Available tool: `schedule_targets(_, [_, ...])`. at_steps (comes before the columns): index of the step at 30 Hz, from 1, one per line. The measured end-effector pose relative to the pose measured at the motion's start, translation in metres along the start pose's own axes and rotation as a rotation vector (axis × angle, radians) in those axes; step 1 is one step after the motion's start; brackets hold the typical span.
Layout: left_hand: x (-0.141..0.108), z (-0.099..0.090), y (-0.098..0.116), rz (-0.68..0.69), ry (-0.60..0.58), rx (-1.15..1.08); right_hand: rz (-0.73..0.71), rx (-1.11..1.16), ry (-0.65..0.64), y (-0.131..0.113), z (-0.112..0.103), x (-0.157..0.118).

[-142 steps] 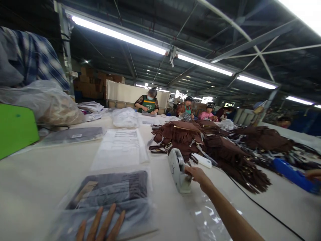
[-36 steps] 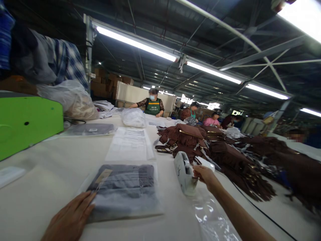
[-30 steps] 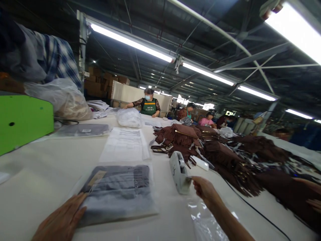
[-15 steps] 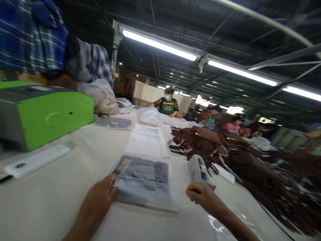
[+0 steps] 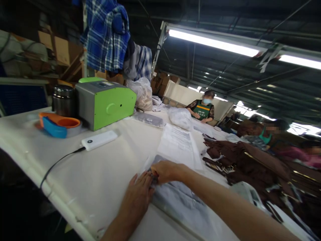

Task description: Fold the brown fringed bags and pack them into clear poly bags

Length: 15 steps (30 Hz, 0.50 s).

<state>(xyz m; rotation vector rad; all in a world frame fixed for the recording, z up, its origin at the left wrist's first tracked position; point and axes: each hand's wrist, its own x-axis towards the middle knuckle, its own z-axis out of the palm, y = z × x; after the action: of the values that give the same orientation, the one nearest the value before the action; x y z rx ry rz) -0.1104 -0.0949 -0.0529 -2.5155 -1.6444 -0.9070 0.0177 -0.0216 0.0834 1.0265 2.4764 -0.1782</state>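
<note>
A folded grey garment in a clear plastic bag (image 5: 185, 204) lies flat on the white table (image 5: 100, 177). My left hand (image 5: 137, 195) rests at the bag's left edge, palm down, its fingers stretched toward the upper left corner. Bent over that same corner, my right hand (image 5: 164, 171) has its fingers closed; what is between them is too small and blurred to name. The two hands almost touch. My right forearm crosses over the bag and hides part of it.
A green and grey machine (image 5: 112, 103), a steel jar (image 5: 63, 100), tape rolls (image 5: 60, 125) and a white power bank (image 5: 99, 140) stand left. Papers (image 5: 178, 144) lie beyond the bag. Brown garments (image 5: 255, 167) and a tape dispenser (image 5: 249, 194) are right. A person (image 5: 202, 108) is across the table.
The view has swung left. My right hand has moved from beside the tape dispenser to the bag's upper left corner, next to my left hand, which stays at the bag.
</note>
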Motion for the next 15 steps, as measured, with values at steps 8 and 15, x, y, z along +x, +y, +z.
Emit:
schedule_targets(8, [0.0,0.002,0.001,-0.02,-0.004,-0.069,-0.135,-0.247,-0.078,0.002,-0.006,0.032])
schedule_targets(15, [-0.001,0.005,-0.004,0.043,0.016,-0.007,-0.294,-0.377,0.187,0.045,-0.004,0.035])
